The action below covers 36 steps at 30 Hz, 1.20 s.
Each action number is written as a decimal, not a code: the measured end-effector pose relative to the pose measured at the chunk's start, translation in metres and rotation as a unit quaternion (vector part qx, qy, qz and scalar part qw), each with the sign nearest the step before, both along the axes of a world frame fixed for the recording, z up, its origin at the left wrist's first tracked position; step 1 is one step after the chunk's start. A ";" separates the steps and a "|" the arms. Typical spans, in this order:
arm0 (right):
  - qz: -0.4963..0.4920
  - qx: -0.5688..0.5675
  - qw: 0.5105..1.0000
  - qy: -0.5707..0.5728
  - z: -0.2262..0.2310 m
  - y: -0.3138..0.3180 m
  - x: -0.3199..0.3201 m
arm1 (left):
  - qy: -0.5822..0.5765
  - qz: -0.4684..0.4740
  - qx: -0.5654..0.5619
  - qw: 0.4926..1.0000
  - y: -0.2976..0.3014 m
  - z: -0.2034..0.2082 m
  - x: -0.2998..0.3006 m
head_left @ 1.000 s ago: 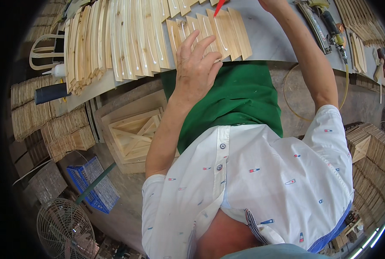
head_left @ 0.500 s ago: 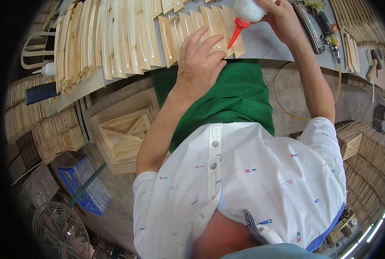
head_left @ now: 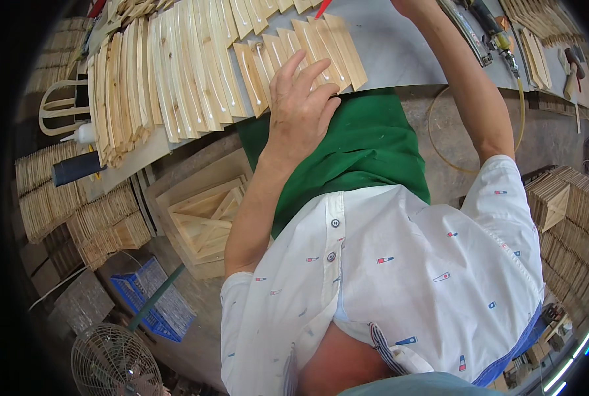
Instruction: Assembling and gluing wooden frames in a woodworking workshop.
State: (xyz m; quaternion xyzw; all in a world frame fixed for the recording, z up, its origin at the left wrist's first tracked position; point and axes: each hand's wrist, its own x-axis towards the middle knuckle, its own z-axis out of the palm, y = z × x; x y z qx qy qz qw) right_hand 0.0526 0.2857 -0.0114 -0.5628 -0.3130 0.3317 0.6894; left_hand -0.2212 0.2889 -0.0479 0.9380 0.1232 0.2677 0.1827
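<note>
My left hand (head_left: 300, 99) rests open, fingers spread, on a row of short pale wooden slats (head_left: 347, 56) with slanted ends, near the bench's front edge. White glue lines run along several of these slats. At the top edge, my right hand (head_left: 413, 6) is mostly cut off by the frame. The red nozzle (head_left: 322, 8) of the glue bottle in that hand points down at the far ends of the slats; the bottle's white body is out of view. Longer slats (head_left: 195, 72) lie side by side to the left, several with glue lines.
A nail gun (head_left: 496, 33) with a yellow hose and a hammer (head_left: 575, 66) lie at the right of the grey bench (head_left: 400, 59). Another white bottle (head_left: 83, 133) stands at the left end. Below are a wooden frame (head_left: 202, 224), a blue crate (head_left: 153, 297) and a fan (head_left: 116, 363).
My right hand has moved up and away with the glue bottle, its nozzle going from the near ends to the far ends of the slats. My left hand stays on the slats; the view has shifted slightly.
</note>
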 end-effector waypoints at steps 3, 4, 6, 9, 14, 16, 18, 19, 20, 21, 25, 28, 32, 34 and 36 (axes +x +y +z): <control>-0.018 0.024 0.999 0.040 0.008 -0.021 -0.005 | -0.016 -0.001 -0.006 1.000 0.000 0.005 0.002; -0.012 0.014 0.999 0.043 0.010 -0.030 -0.008 | -0.018 0.002 -0.010 1.000 -0.001 0.006 0.003; -0.002 -0.007 0.999 0.048 0.013 -0.046 -0.006 | -0.016 -0.024 -0.001 1.000 -0.001 0.007 0.008; 0.182 0.157 0.961 0.138 -0.031 -0.056 0.015 | -0.012 -0.042 0.002 0.999 -0.002 0.007 0.015; 0.069 -0.058 0.994 0.053 -0.004 -0.066 -0.018 | 0.009 -0.039 0.001 0.999 -0.003 0.003 0.013; 0.069 -0.058 0.995 0.052 -0.004 -0.061 -0.016 | 0.011 -0.040 0.004 0.999 -0.003 0.004 0.015; 0.072 -0.063 0.994 0.049 -0.006 -0.055 -0.012 | 0.010 -0.037 0.000 0.999 -0.004 0.004 0.013; 0.068 -0.060 0.995 0.048 -0.009 -0.049 -0.006 | 0.007 -0.037 -0.001 0.999 -0.004 0.004 0.015; 0.058 -0.052 0.996 0.043 -0.013 -0.041 0.003 | 0.007 -0.041 0.002 0.999 -0.005 0.003 0.016; 0.048 -0.043 0.997 0.038 -0.014 -0.032 0.007 | 0.008 -0.039 0.000 0.999 -0.005 0.003 0.016; 0.010 -0.036 0.999 0.003 -0.002 -0.013 0.009 | 0.011 -0.037 0.000 0.999 -0.003 0.003 0.013; -0.018 -0.022 1.000 -0.013 0.011 -0.007 0.006 | 0.008 -0.050 0.000 0.999 -0.004 0.006 0.012; -0.076 0.064 0.995 0.029 -0.004 -0.017 0.026 | 0.036 -0.064 0.000 0.997 -0.005 0.011 0.015; -0.026 0.155 0.987 0.043 0.005 -0.046 0.037 | 0.033 -0.075 -0.024 0.996 -0.009 0.013 0.021; -0.048 0.147 0.988 0.007 0.039 -0.083 0.042 | 0.021 -0.064 -0.054 0.996 -0.012 0.022 0.004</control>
